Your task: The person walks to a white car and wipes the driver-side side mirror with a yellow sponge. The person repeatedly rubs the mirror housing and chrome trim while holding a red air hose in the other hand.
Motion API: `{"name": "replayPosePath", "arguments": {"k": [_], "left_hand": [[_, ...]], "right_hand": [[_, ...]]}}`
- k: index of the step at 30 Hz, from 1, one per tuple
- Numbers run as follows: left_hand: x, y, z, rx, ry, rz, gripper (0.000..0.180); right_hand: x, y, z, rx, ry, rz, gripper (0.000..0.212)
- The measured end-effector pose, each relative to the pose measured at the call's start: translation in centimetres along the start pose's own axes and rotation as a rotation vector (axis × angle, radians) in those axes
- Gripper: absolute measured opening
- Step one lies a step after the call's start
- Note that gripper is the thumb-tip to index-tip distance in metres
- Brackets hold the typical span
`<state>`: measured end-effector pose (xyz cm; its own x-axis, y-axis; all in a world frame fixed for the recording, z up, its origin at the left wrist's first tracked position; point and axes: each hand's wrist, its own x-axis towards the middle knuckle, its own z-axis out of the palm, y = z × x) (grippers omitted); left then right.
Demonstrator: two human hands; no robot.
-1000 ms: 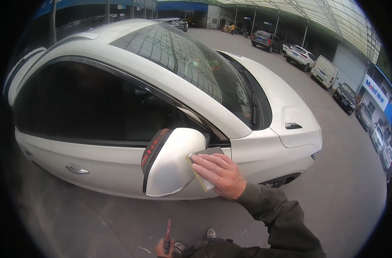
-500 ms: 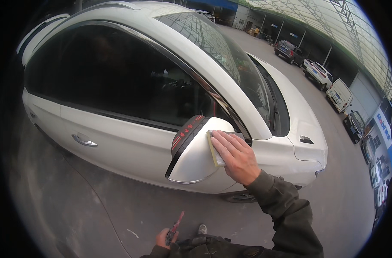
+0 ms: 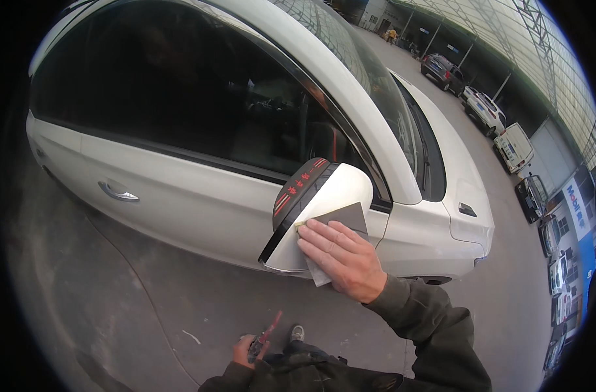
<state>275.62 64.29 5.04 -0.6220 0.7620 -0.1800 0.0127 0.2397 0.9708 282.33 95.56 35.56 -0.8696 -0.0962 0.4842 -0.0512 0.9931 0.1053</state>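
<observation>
My right hand lies over the white door mirror cover of a white car, fingers close together. It presses a dark grey sheet of sandpaper to the cover. The sheet sticks out past the fingers, and a paler flap hangs below them. A yellowish sliver of a sanding pad shows at the fingertips; the rest is hidden. Down at my waist, my left hand is closed around a slender red-and-dark tool, whose exact kind I cannot make out.
The car's door and dark side window fill the left. A dark trim with red markings edges the mirror. A thin hose or cable crosses the grey floor. Several parked vehicles stand along the right.
My right hand has moved lower on the mirror cover, and more of the dark sandpaper now shows beside it. The view has shifted closer to the car. My left hand still grips the tool.
</observation>
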Motion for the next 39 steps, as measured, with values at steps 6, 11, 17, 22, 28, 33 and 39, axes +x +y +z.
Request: {"name": "replayPosePath", "arguments": {"k": [6,11,17,22,28,33,39], "left_hand": [[-0.3,-0.1,-0.8,0.056,0.011,0.048,0.027],[0.1,1.7,-0.8,0.093,-0.026,0.001,0.027],[0.5,1.6,-0.5,0.093,-0.012,0.023,0.027],[0.3,2.5,-0.6,0.155,-0.022,-0.002,0.025],[1.2,2.5,0.7,0.168,0.002,0.113,0.025],[0.5,1.9,0.7,0.069,-0.019,-0.001,0.028],[1.0,3.4,0.9,0.216,-0.047,0.095,0.029]], "right_hand": [[0.9,3.6,-0.7,0.053,0.086,0.153,0.061],[1.2,1.8,-0.4,0.141,0.021,-0.01,0.054],[1.5,-0.8,-0.1,0.065,0.04,0.064,0.057],[1.4,5.8,-1.1,0.056,0.104,0.221,0.055],[1.4,-0.7,0.6,0.15,0.029,0.024,0.051],[0.5,3.7,0.1,-0.017,0.157,0.278,0.056],[-0.1,1.1,0.9,0.051,0.024,0.001,0.052]]}}
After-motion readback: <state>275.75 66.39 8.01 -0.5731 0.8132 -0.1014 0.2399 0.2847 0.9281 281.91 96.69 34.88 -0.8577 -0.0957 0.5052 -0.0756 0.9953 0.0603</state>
